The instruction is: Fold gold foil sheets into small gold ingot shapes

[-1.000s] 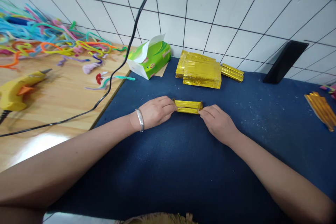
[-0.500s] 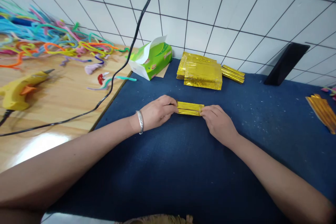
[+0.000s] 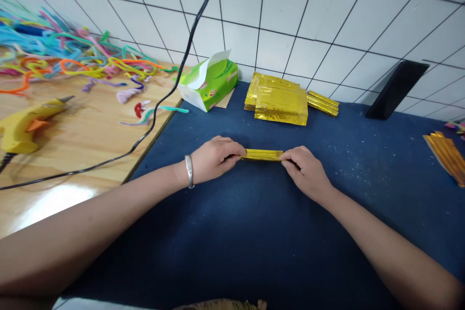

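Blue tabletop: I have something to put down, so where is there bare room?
Bare, though flecked, between the right hand and the orange-gold strips; bare too on the near side, between the forearms. Crowded along the wall, where the green packet and gold stack sit.

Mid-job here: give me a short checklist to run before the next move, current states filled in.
1. Left hand on the left end of the gold strip: ok.
2. Right hand on its right end: ok.
3. Strip apart from the stack of gold sheets: ok.
4. Black cord clear of both hands: ok.
5. Glue gun away from the strip: ok.
6. Strip's creases sharp: cannot tell, too small.
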{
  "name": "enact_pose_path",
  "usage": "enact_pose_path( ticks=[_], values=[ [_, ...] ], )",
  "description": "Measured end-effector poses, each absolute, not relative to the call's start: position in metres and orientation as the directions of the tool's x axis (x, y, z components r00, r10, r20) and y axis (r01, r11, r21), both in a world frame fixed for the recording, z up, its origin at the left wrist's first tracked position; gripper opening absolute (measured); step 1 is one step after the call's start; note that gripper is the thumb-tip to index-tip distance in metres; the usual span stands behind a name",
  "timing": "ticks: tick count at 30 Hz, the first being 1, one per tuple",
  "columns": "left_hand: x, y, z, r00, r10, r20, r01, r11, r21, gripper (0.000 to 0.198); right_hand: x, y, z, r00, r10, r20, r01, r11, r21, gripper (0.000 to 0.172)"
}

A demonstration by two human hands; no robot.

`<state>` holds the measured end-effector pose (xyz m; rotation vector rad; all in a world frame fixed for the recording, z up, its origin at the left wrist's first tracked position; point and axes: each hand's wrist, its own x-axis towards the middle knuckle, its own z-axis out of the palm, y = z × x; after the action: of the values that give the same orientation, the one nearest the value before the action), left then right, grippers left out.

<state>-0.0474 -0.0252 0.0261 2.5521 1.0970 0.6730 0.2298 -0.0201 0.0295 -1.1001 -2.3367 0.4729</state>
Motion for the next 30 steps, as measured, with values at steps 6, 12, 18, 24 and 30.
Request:
enact_pose_path(
  ticks=[6, 12, 18, 24, 30],
  values=[
    [-0.046, -0.028, 0.031, 0.531, 0.822, 0.206, 0.638, -0.547, 0.542, 0.016, 0.229, -0.021, 0.032, -0.49, 0.846, 0.209, 0.645, 0.514, -0.565, 0.013],
    [-0.04, -0.022, 0.028, 0.475, 0.863, 0.171, 0.66, -0.478, 0.58, 0.015, 0.225, -0.018, 0.028, -0.42, 0.887, 0.195, 0.701, 0.453, -0.551, 0.014],
    [-0.036, -0.012, 0.024, 0.465, 0.87, 0.165, 0.72, -0.48, 0.501, 0.016, 0.223, -0.017, 0.026, -0.426, 0.887, 0.176, 0.728, 0.452, -0.516, 0.013],
    [-0.035, -0.007, 0.021, 0.461, 0.867, 0.188, 0.726, -0.49, 0.483, 0.017, 0.221, -0.018, 0.029, -0.421, 0.886, 0.195, 0.745, 0.46, -0.482, 0.012],
    [-0.032, -0.001, 0.021, 0.44, 0.88, 0.181, 0.761, -0.472, 0.446, 0.014, 0.222, -0.014, 0.025, -0.386, 0.914, 0.128, 0.761, 0.394, -0.516, 0.007]
  ],
)
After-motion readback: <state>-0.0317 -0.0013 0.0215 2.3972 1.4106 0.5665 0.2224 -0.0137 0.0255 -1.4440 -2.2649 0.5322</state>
